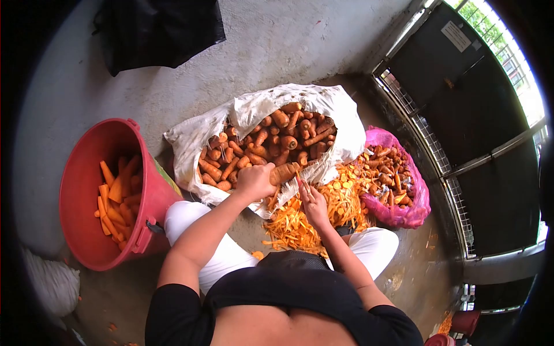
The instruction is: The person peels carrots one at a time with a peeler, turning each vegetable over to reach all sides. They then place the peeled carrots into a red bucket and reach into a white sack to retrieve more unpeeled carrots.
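My left hand [257, 183] is closed around the thick end of a large unpeeled carrot [284, 173], held in front of the opening of a white woven sack. Close to the carrot's tip is my right hand [313, 206], its fingers closed on a thin, small tool that I cannot make out clearly. Beneath the right hand lies a heap of orange carrot peelings [306, 226] with round cut ends among them. The white sack [190, 130] is full of brown-orange unpeeled carrots [254, 151].
A red bucket [72, 173] holding peeled carrots [112, 202] stands on the left. At right is a pink bag [416, 199] of small carrots and scraps. A black bag [158, 32] hangs on the wall. Dark gate panels [456, 109] line the right side.
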The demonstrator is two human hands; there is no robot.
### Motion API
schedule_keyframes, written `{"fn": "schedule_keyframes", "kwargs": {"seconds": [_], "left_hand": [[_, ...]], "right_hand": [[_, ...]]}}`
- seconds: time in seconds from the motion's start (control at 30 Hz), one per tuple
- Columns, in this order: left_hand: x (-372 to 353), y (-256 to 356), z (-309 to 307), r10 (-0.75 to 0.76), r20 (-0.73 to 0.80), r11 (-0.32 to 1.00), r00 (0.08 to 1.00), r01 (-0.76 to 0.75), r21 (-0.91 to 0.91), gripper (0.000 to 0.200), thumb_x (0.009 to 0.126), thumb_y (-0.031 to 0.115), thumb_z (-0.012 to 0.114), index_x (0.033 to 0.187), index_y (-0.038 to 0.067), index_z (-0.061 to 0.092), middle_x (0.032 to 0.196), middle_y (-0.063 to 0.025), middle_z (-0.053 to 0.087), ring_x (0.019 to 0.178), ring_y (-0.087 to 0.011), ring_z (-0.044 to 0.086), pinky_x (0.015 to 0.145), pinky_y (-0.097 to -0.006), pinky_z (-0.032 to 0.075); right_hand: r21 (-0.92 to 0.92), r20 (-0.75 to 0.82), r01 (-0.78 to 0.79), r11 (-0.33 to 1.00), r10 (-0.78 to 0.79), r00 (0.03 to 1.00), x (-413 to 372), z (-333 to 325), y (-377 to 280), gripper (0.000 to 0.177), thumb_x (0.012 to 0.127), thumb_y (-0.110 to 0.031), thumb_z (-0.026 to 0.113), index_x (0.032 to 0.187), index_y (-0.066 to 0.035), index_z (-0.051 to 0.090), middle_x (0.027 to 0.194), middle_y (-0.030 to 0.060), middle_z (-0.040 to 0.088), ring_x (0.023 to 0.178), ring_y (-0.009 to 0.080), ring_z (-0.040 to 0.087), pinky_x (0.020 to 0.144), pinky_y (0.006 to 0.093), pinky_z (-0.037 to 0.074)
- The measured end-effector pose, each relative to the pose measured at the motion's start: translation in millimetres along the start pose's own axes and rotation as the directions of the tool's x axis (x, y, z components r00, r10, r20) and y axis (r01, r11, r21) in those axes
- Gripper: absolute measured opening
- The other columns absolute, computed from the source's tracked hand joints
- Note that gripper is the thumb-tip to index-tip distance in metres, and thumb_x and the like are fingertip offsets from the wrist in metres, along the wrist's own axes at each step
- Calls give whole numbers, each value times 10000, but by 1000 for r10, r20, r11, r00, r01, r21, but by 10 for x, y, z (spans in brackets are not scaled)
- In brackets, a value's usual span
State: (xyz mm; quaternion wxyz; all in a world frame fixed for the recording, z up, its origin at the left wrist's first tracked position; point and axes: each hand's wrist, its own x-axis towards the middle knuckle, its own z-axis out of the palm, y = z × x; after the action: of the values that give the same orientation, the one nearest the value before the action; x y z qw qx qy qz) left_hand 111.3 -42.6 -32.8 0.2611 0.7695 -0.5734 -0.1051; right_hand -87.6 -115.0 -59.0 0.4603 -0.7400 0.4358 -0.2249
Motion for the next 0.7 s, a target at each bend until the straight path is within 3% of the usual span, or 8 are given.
{"fn": "schedule_keyframes", "kwargs": {"seconds": [0.07, 0.17, 0.2, 0.33, 0.57, 0.7], "left_hand": [[5, 9, -3, -18, 59, 1000, 998, 17, 9, 311, 637, 248, 681, 914, 119, 631, 788, -125, 674, 755, -309, 660, 666, -426, 508], [-3, 74, -44, -73, 185, 996, 980, 82, -44, 418, 611, 291, 698, 992, 125, 648, 853, -142, 682, 813, -310, 661, 712, -414, 515], [1, 55, -43, -84, 232, 990, 969, 108, -96, 462, 600, 307, 703, 1022, 127, 650, 878, -149, 683, 835, -309, 659, 731, -408, 516], [25, 64, -81, -88, 362, 977, 928, 152, -152, 576, 568, 355, 719, 1090, 124, 644, 954, -160, 680, 910, -306, 649, 794, -392, 513], [0, 81, -20, -66, 370, 981, 927, 128, -145, 600, 553, 337, 731, 1089, 81, 643, 943, -153, 684, 897, -300, 651, 787, -380, 511], [20, 20, -28, -31, 452, 946, 892, 172, -275, 583, 554, 316, 738, 1063, 46, 645, 915, -153, 687, 858, -284, 658, 768, -361, 510]], "right_hand": [[0, -7, -25, 1000, 25, 1000, -35, -22, 11, 358, 919, -346, 533, 930, 7, 591, 704, 242, 555, 662, 402, 564, 619, 412, 443], [-20, 4, -22, 1000, 22, 1000, -68, -94, -20, 352, 911, -338, 535, 903, 13, 571, 705, 241, 554, 662, 396, 562, 623, 411, 442], [0, 62, 46, 999, -46, 997, -35, -107, 60, 358, 969, -310, 517, 1162, -18, 596, 629, -15, 473, 510, 69, 417, 480, 250, 360], [-81, 76, 70, 994, -64, 995, -64, -197, 195, 349, 968, -315, 519, 1131, -18, 603, 619, -23, 456, 534, 65, 420, 491, 250, 361], [-144, 93, 18, 989, -5, 996, -104, -209, 311, 325, 958, -324, 529, 964, -5, 592, 619, 19, 479, 560, 89, 448, 524, 281, 391], [-179, 88, 124, 976, -110, 990, -102, -216, 300, 322, 946, -309, 538, 942, 10, 578, 628, 91, 496, 573, 169, 475, 552, 330, 411]]}}
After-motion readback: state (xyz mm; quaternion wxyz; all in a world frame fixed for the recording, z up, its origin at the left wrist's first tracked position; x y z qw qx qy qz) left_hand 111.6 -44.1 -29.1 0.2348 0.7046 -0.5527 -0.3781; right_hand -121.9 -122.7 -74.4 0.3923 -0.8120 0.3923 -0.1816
